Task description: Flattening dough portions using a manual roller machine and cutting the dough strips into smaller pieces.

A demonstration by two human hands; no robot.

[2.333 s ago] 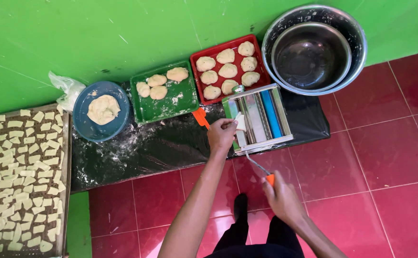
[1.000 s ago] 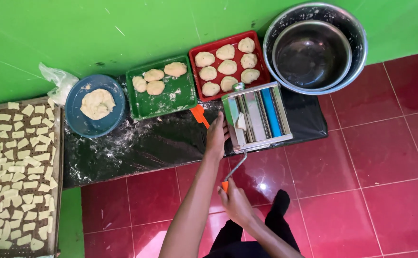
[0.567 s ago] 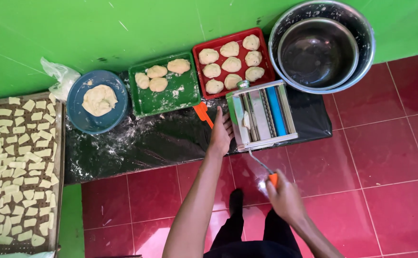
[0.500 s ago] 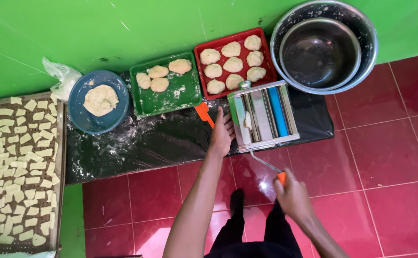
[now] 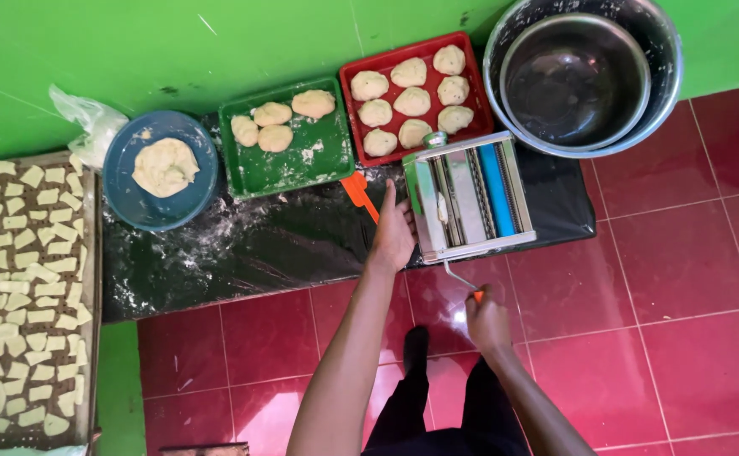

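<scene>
Head view, single entry. Silver hand-cranked dough roller with a blue panel [image 5: 471,198], standing on a flour-dusted black mat [image 5: 243,245]; a small pale strip of dough [image 5: 442,207] sits in its rollers. Left hand [image 5: 393,232]: laid flat with fingers extended against the roller's left side, bracing it. Right hand [image 5: 486,319]: closed around the orange-tipped metal crank handle [image 5: 464,284] at the near edge. Far side, left to right: round blue bowl with a dough lump [image 5: 163,171], green rectangular tray holding three dough pieces [image 5: 289,139], red rectangular tray holding seven dough rounds [image 5: 411,97], nested steel basins [image 5: 587,74]. Far left: mesh rack of small cut dough squares [image 5: 27,287]. An orange scraper [image 5: 359,192] lies just beside the left hand. Hazards, as judged: the bracing fingers lie close to the rollers and could be nipped if they creep inward; the machine appears unclamped and may slide on the floury mat under cranking; the dough strip could bunch or tear.
</scene>
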